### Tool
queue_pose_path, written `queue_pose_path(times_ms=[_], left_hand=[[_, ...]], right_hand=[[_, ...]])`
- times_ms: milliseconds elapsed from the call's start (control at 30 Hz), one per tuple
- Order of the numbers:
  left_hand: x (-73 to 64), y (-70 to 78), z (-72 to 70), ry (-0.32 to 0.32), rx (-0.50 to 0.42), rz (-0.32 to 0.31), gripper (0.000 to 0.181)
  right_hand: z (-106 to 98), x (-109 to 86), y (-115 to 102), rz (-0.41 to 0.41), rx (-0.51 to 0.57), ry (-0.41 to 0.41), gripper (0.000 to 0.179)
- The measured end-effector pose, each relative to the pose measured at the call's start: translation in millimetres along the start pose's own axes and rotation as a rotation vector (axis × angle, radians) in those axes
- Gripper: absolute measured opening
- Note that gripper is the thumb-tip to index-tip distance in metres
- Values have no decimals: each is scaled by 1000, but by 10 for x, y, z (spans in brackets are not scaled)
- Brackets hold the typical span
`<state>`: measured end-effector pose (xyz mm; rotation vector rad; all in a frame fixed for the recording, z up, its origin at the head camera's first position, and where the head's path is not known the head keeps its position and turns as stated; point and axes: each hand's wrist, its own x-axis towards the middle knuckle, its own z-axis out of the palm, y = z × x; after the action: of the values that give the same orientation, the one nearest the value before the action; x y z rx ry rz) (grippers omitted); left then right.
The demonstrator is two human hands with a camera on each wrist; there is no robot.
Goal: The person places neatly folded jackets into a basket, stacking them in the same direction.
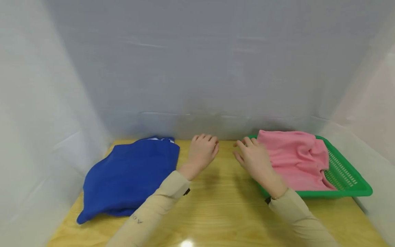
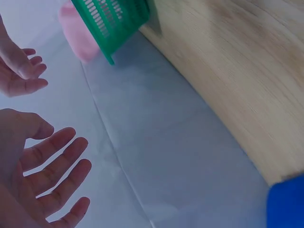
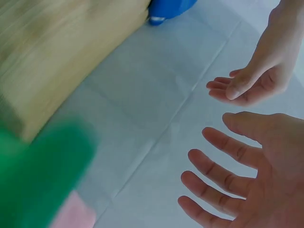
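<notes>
Both hands are raised above the wooden table, facing each other with nothing held. The left hand (image 1: 202, 151) is just right of a blue cloth garment (image 1: 132, 175) spread on the table; its fingers (image 2: 61, 183) are loosely bent and apart in the left wrist view. My right hand (image 1: 254, 156) hovers by the left rim of a green plastic basket (image 1: 342, 171), its fingers (image 3: 223, 180) spread and relaxed in the right wrist view. Inside the basket lies a folded pink cloth garment (image 1: 296, 157), partly over the rim. Whether the right hand touches the basket, I cannot tell.
The wooden table (image 1: 210, 212) reaches back to a pale sheet wall (image 1: 197, 68). Similar white sheets hang at the left (image 1: 37, 137) and right (image 1: 370, 137) sides, close to the garment and the basket.
</notes>
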<state>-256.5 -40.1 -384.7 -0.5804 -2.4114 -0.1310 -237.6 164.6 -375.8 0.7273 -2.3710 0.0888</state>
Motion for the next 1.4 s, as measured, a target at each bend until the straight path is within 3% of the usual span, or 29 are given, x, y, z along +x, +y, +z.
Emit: queue_pose_path(times_ms=[233,500,700,867,1000,1167,1400], left_hand=[[-235,-379,-52,35,2,-54,12],[-678,-990,-286,25,19,-194,11],[-1054,-1454,-466,8,33,-322,12],[-1396,-1778,-558,-1,60,-387,13],[-1647,-1951,-570,-89,75,-451,21],[-1884,-2105,-589,-274,70,-577,44],[-1970,-2309,-587,-499,-98,-658,72]], right_hand=[[169,67,-218,6,65,1,19],[455,144,-511,-19,130,-31,28],[647,237,-745,-16,166,-130,42],[778,299,-946,16,229,-236,48],[877,304,-1064,50,269,-319,52],[1035,321,-1216,64,302,-385,52],[1278,401,-1455,152,396,-569,59]])
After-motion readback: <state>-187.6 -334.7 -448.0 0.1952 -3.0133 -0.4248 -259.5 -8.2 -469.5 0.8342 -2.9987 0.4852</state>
